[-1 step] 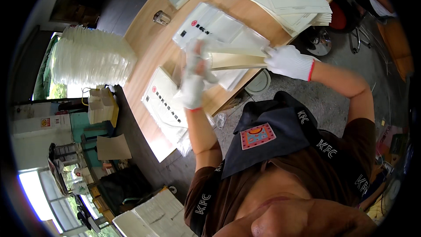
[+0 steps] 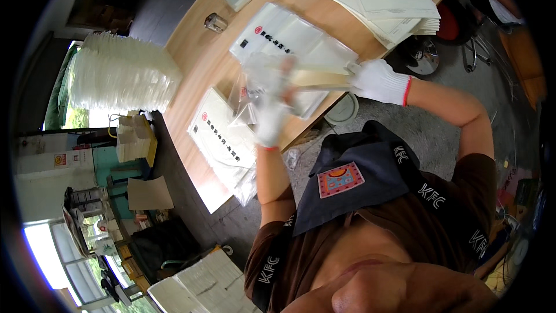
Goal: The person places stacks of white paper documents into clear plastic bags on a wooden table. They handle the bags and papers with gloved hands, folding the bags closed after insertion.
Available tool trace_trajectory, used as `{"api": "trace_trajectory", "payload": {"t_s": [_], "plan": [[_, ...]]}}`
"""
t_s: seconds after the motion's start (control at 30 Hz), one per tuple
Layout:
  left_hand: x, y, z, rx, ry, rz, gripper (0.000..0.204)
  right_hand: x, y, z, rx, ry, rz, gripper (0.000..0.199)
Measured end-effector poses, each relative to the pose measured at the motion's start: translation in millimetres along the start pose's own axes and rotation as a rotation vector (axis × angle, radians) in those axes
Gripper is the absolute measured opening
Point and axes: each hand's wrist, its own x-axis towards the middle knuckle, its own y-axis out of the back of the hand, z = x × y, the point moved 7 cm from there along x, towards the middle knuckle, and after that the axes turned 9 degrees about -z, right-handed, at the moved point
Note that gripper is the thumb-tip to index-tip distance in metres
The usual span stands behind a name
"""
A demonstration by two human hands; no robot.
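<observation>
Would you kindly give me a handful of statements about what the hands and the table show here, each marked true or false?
1. Both hands wear white gloves. True: the left hand and the right hand are gloved.
2. The right hand holds a tan flat envelope. True.
3. The left hand rests flat on the wooden table. False: it is raised, at a clear plastic bag and the envelope's end.
4. The stack of cream sheets lies on the floor. False: it lies on the table's far end.
5. A tall pile of white sheets stands left of the table. True.
</observation>
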Motion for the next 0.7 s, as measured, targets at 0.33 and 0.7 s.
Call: {"api": "trace_trajectory", "payload": {"t_s": [0.33,0.7], "plan": [[-17,-50,-34,0.296,-0.122,0.291,0.028,86,-70,-5,0.785,0.148,0.178,0.029],[-21,-38,-118,0.139,0.022,0.371,0.017,2,-22,-67,0.296,0.087,0.546,0.041]]}}
